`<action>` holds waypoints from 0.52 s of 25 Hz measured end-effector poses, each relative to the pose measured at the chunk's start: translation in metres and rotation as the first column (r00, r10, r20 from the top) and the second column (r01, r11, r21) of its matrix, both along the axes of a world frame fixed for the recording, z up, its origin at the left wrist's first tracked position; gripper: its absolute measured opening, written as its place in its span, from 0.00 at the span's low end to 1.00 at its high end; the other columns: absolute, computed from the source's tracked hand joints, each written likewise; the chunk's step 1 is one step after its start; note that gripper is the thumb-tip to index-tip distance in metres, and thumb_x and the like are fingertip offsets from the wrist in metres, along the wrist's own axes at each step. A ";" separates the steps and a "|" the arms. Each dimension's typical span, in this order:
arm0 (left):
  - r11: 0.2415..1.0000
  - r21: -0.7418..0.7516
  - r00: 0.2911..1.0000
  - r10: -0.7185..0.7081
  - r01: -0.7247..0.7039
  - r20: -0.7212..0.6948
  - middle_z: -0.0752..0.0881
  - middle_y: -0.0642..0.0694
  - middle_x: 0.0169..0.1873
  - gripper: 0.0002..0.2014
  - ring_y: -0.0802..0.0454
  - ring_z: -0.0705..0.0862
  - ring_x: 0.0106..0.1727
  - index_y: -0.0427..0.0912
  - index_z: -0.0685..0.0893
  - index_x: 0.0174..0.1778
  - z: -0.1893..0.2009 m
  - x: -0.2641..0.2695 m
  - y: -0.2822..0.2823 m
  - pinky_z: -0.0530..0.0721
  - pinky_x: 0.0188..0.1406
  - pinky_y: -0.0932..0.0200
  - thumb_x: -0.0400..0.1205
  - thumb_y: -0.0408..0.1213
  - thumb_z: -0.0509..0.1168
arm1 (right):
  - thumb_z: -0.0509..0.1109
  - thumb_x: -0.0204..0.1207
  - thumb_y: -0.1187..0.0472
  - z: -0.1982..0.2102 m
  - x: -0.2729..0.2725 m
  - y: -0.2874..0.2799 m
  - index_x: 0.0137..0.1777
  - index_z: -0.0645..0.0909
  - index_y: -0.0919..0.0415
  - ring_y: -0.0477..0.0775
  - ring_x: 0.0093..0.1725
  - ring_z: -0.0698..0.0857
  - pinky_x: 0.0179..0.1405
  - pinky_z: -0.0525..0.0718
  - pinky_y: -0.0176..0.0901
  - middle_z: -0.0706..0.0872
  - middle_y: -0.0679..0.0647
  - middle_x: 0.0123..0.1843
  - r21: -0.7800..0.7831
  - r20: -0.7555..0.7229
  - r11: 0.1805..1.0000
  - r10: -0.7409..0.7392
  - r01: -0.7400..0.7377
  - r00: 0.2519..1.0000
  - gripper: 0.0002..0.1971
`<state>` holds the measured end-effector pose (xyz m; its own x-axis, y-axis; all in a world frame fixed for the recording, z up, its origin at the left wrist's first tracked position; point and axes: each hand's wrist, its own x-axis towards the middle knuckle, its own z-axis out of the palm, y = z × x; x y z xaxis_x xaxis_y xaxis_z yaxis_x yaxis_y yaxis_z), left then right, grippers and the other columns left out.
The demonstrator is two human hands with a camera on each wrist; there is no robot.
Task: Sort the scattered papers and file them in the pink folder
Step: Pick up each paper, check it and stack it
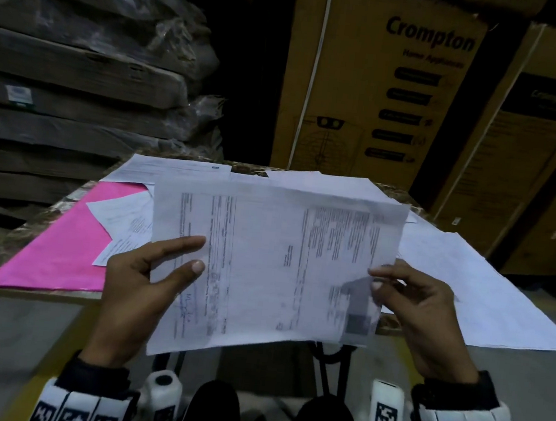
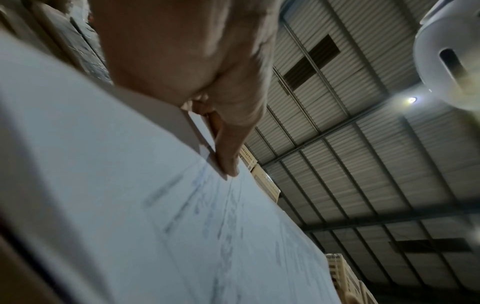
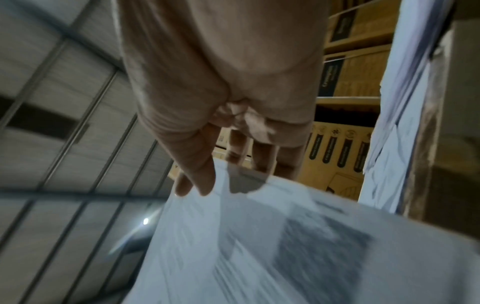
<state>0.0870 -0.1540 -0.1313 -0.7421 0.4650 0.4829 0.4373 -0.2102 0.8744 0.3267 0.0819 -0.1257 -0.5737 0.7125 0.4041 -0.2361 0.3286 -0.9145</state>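
Both hands hold a thin sheaf of printed papers (image 1: 264, 263) up above the table's near edge. My left hand (image 1: 175, 261) grips its left side, thumb on top and fingers behind. My right hand (image 1: 385, 283) pinches its right side. The same sheaf (image 2: 155, 216) fills the left wrist view under my left hand (image 2: 226, 164), and the sheaf (image 3: 259, 246) lies below my right hand (image 3: 207, 185) in the right wrist view. The pink folder (image 1: 56, 248) lies flat on the table's left part. Loose white sheets (image 1: 124, 225) overlap its right side.
More loose sheets (image 1: 487, 290) cover the right and far parts of the small brown table (image 1: 32, 218). Tall cardboard cartons (image 1: 379, 83) stand right behind it, and wrapped flat packs (image 1: 77, 86) are stacked at the left. My knees show below the table.
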 end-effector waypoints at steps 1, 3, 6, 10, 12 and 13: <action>1.000 0.018 1.000 -0.003 0.003 -0.021 0.91 0.62 0.54 0.18 0.63 0.86 0.63 0.51 0.91 0.55 0.001 0.002 0.003 0.85 0.60 0.67 0.74 0.27 0.77 | 0.75 0.73 0.67 -0.002 -0.002 -0.001 0.44 0.93 0.50 0.64 0.56 0.88 0.55 0.89 0.62 0.90 0.60 0.52 0.055 0.036 0.998 -0.003 0.001 0.999 0.09; 1.000 0.019 0.996 0.003 -0.001 -0.085 0.90 0.60 0.57 0.19 0.64 0.85 0.64 0.53 0.89 0.58 0.004 0.007 0.009 0.81 0.60 0.74 0.75 0.27 0.76 | 0.71 0.78 0.75 -0.002 -0.010 -0.006 0.46 0.93 0.50 0.58 0.58 0.88 0.57 0.89 0.58 0.92 0.53 0.52 0.125 0.051 0.992 -0.026 0.019 0.998 0.17; 1.000 -0.010 0.985 0.024 -0.026 -0.169 0.84 0.59 0.63 0.23 0.68 0.81 0.66 0.62 0.84 0.62 0.007 0.018 0.019 0.78 0.59 0.80 0.78 0.29 0.73 | 0.69 0.78 0.78 0.006 -0.020 -0.014 0.45 0.92 0.51 0.46 0.62 0.86 0.58 0.89 0.52 0.91 0.43 0.54 0.197 -0.013 0.976 -0.092 0.093 0.996 0.20; 0.995 0.019 0.941 0.103 -0.102 -0.323 0.78 0.46 0.68 0.24 0.50 0.76 0.72 0.54 0.80 0.71 0.009 0.028 0.032 0.73 0.64 0.81 0.77 0.37 0.69 | 0.66 0.79 0.80 0.009 -0.029 -0.025 0.46 0.89 0.48 0.48 0.68 0.81 0.55 0.88 0.38 0.86 0.36 0.58 0.284 -0.148 0.937 -0.165 0.202 0.975 0.22; 0.994 -0.030 0.938 0.088 -0.104 -0.335 0.75 0.48 0.69 0.25 0.50 0.72 0.74 0.52 0.79 0.73 0.000 0.026 0.040 0.77 0.67 0.69 0.78 0.36 0.69 | 0.66 0.79 0.80 -0.001 -0.034 -0.024 0.45 0.89 0.49 0.48 0.66 0.82 0.56 0.87 0.36 0.87 0.40 0.57 0.288 -0.167 0.926 -0.202 0.244 0.965 0.23; 0.994 -0.070 0.950 0.057 -0.082 -0.307 0.74 0.51 0.69 0.25 0.54 0.71 0.75 0.52 0.79 0.74 -0.007 0.024 0.045 0.78 0.68 0.64 0.79 0.36 0.70 | 0.65 0.78 0.81 -0.009 -0.037 -0.022 0.44 0.90 0.48 0.48 0.65 0.83 0.56 0.87 0.34 0.88 0.43 0.57 0.295 -0.131 0.921 -0.224 0.254 0.966 0.25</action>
<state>0.1106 -0.1095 -0.1381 -0.5977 0.4641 0.6537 0.6961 -0.1040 0.7103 0.2900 0.0600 -0.1348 -0.3507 0.6562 0.6682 -0.1944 0.6469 -0.7374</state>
